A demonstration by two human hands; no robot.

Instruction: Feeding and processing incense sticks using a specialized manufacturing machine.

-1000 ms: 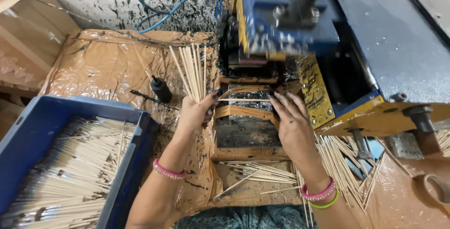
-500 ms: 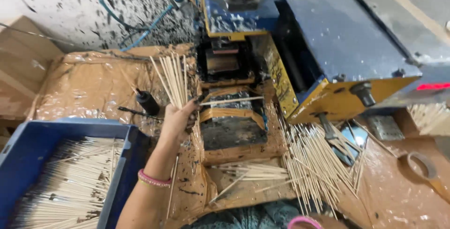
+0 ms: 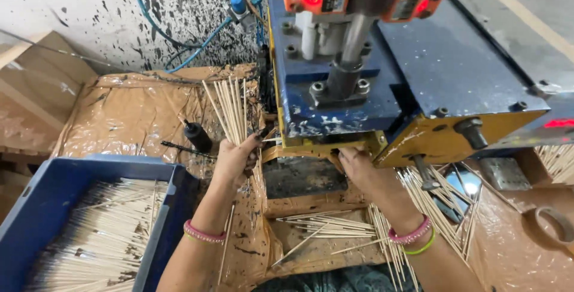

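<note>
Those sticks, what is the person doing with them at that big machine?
A person is working at a blue and yellow machine. The left hand holds a fanned bunch of thin sticks upright beside it. The right hand reaches in under the machine's front edge, its fingertips hidden there. More loose sticks lie on the brown board below, and a blue tray on the left holds many coated sticks.
</note>
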